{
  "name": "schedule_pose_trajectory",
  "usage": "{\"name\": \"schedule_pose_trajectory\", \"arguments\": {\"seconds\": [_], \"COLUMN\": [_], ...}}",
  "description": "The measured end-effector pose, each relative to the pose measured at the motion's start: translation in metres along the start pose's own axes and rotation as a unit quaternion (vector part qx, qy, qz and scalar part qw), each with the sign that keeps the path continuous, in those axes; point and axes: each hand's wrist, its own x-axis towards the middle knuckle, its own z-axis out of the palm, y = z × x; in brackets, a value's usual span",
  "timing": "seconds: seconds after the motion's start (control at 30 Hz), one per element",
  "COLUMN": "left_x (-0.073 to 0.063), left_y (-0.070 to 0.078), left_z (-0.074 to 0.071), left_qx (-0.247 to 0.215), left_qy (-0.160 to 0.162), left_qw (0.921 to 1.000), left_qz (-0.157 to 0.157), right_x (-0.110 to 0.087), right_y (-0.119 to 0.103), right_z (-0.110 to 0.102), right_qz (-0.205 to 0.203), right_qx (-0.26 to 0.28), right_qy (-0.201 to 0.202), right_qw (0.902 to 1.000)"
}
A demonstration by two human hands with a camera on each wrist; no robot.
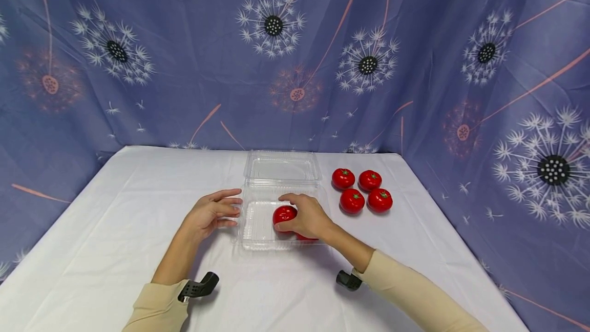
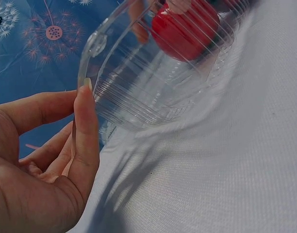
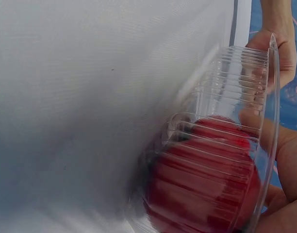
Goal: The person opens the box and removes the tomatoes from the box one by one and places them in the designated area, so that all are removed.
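A clear plastic clamshell container (image 1: 258, 224) lies with its lid (image 1: 281, 169) folded back. My left hand (image 1: 207, 214) pinches the rim at its left side; the left wrist view shows the thumb (image 2: 86, 126) on the near face of that rim. Inside the base, my right hand (image 1: 311, 216) grips a red tomato (image 1: 283, 214) with thumb and fingers. A second tomato (image 1: 306, 236) sits to its right, partly under the hand. Through the ribbed wall, the right wrist view shows this tomato (image 3: 197, 189) large and close.
Several more red tomatoes (image 1: 352, 201) with green stem tops stand in a cluster on the white cloth, right of the container. Behind the table hangs a blue curtain (image 1: 198, 65) printed with dandelions.
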Motion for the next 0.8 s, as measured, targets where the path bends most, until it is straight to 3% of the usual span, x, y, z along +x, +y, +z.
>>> {"name": "schedule_pose_trajectory", "arguments": {"seconds": [0.8], "left_x": [-0.0010], "left_y": [0.0013], "left_z": [0.0020], "left_qx": [0.003], "left_qy": [0.006], "left_qw": [1.0000], "left_qz": [-0.001], "right_x": [-0.0033], "right_y": [0.0005], "right_z": [0.0060], "right_qz": [-0.002], "right_qx": [-0.031], "right_qy": [-0.008], "right_qw": [0.9995]}}
